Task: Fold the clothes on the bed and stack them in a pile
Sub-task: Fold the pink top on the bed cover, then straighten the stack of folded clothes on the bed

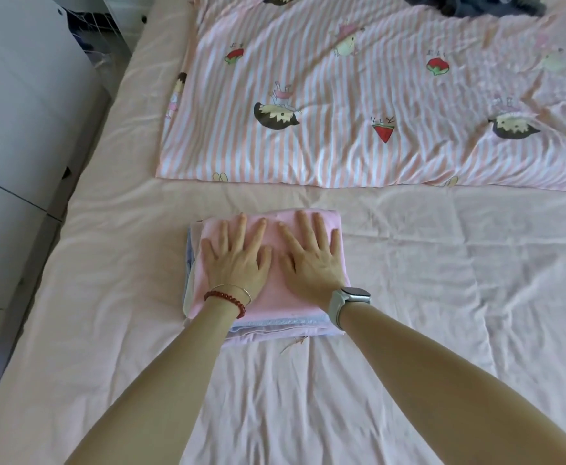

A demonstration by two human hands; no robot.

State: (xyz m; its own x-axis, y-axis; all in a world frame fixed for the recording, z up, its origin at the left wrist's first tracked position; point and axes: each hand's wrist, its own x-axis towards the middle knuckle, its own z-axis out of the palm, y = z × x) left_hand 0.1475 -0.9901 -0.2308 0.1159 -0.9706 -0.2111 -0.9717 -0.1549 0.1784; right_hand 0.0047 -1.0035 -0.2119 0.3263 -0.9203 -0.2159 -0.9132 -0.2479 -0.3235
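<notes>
Pink top (pixel 295 305) caps the pile (pixel 275 330) on the bed (pixel 442 280) — left hand (pixel 236 260) and right hand (pixel 312 260) press flat, fingers spread. Soft, light, floppy — lift from underneath.

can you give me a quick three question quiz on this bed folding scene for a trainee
1. True or false: both hands lie flat with straight fingers on the pink garment.
2. Which wrist wears the watch? A) left B) right
3. Fill in: beyond the pile, a striped ___ lies spread on the bed.

Key:
1. True: the left hand and right hand press it flat.
2. B; the left wrist wears a bead bracelet.
3. Blanket.
</notes>
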